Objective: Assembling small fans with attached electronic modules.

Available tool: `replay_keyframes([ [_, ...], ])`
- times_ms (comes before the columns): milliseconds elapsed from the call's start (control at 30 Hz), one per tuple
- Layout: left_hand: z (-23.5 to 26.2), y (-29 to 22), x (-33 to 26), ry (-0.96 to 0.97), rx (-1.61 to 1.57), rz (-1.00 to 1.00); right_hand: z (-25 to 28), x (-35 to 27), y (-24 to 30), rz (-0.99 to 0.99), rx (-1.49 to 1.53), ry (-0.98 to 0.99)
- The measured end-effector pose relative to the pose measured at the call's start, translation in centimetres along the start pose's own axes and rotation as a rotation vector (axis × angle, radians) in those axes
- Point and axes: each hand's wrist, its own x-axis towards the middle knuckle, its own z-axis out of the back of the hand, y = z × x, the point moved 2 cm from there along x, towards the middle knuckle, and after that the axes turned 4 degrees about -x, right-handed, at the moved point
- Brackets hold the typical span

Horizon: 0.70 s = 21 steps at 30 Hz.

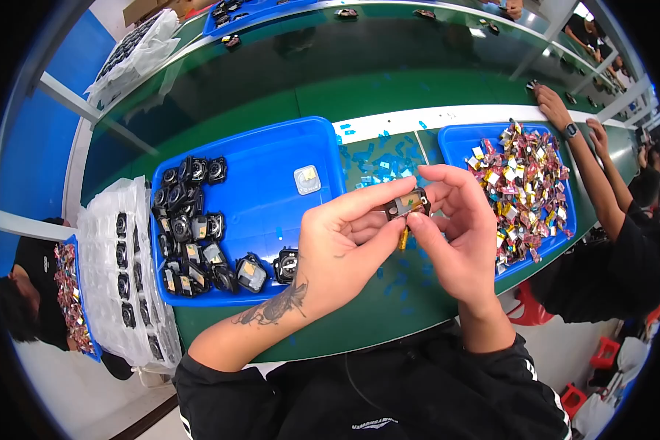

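Note:
Between both hands, above the green table, is a small black smartwatch case [408,204] with its inside facing up. My left hand [348,231] is closed round its left side, thumb along the near edge. The fingers of my right hand [458,227] close on its right side, the thumb tip pressing at the near corner. A thin yellow strip [403,239] hangs below the case by the right thumb. To the left, a blue tray [253,158] holds several similar black watch cases [192,227], bunched along its left and near sides, and a clear square piece [307,180].
A second blue tray [447,136] at right is heaped with small wrapped parts [524,191]. Blue film scraps [381,161] litter the table [337,319] between the trays. White plastic trays [99,271] stand at left. A co-worker's arm [590,158] reaches in at right, near the conveyor's white rail [447,116].

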Motion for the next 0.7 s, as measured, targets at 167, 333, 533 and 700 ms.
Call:
replay_keyframes([
  [167,0.3,-0.3,0.3,-0.030,-0.100,-0.011,0.1,0.6,0.6,0.222,-0.181,-0.057],
  [333,0.2,-1.0,-0.1,-0.033,0.085,-0.112,0.7,1.1,1.2,0.388,-0.403,-0.114],
  [533,0.2,-1.3,-0.2,0.013,0.133,-0.075,0.9,1.6,1.5,0.473,-0.496,-0.150],
  [700,0.2,-1.3,-0.1,0.011,0.161,-0.060,0.4,1.7,2.1,0.396,-0.435,-0.125],
])
